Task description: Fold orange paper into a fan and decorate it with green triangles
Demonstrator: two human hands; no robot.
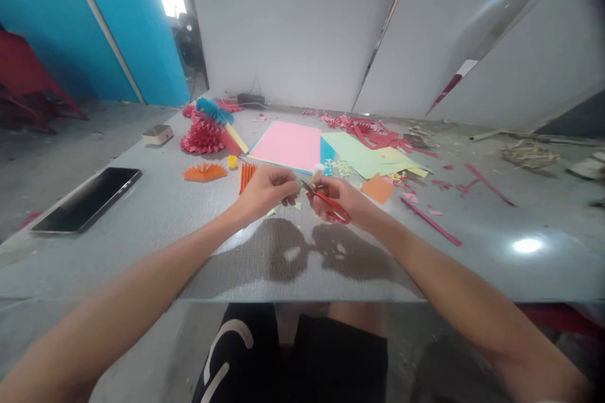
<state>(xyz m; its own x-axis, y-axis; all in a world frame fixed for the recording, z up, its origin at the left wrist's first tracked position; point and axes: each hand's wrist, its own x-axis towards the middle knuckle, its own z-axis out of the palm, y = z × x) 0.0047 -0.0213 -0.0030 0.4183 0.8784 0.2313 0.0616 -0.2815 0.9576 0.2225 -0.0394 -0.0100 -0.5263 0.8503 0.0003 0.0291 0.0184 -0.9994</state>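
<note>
Glass table (pixel 118 252) strewn with paper scraps (pixel 359 126); blue wall (pixel 127 31) beyond. Left hand (pixel 265 192) and right hand (pixel 338 198) together, right clamping red scissors (pixel 328 201).

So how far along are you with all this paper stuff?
Pretty far, it looks like. Done: a red paper rosette and an orange paper fan look finished. In hand: the right hand holds red-handled scissors up to the left hand. Left: the pink sheet and green sheet look uncut, but how much remains is hard to tell.
</note>
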